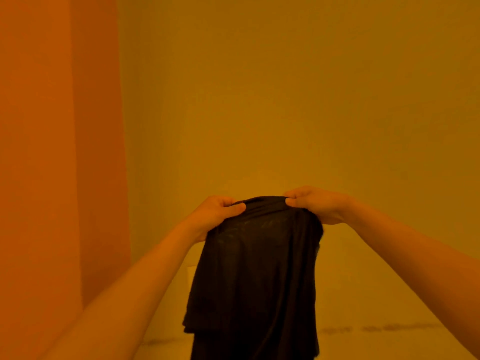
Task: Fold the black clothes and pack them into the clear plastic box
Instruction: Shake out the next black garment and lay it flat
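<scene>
A black garment [255,276] hangs in the air in front of me, draping down past the bottom edge of the view. My left hand [215,213] pinches its top edge on the left side, thumb over the cloth. My right hand [315,203] pinches the same top edge on the right, fingers curled round the fabric. The two hands are close together, with the cloth bunched between them. The clear plastic box is not in view.
A plain wall [285,100] fills the view ahead under strong orange-yellow light. A curtain or wall panel [59,152] stands along the left. A pale surface [363,307] lies low behind the garment.
</scene>
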`<state>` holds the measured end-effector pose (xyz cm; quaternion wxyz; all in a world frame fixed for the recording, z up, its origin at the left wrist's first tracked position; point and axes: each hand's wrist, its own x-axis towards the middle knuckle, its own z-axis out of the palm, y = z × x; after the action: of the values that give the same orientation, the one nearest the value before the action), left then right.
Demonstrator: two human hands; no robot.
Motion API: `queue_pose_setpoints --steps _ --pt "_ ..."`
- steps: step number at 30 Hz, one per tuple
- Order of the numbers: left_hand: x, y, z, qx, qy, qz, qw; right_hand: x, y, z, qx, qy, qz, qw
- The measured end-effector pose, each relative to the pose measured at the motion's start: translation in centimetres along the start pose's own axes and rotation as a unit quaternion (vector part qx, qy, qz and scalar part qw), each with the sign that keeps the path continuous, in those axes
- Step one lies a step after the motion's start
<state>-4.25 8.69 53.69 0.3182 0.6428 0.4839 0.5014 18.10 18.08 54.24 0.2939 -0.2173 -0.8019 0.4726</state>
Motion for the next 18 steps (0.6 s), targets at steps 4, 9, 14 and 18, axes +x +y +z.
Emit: queue_pose_setpoints --steps 4,9,14,18 --pt "0.1 0.5 -1.6 -0.014 0.052 0.028 0.998 -0.4 -0.7 0.7 -0.065 0.03 0.016 0.997" --pt "0.1 1.0 -3.3 0.106 0.091 0.052 0.989 -0.5 -1.6 1.0 -0.305 -0.001 0.097 0.947" --pt "-1.2 0.9 -6.2 0.331 0.054 0.027 0.942 -1.3 -0.7 -1.3 -0.225 0.047 0.079 0.97" --pt "-1.6 0.2 -7.3 0.321 0.04 -0.002 0.946 -1.5 0.0 -1.6 -0.147 0.061 0.048 0.986"
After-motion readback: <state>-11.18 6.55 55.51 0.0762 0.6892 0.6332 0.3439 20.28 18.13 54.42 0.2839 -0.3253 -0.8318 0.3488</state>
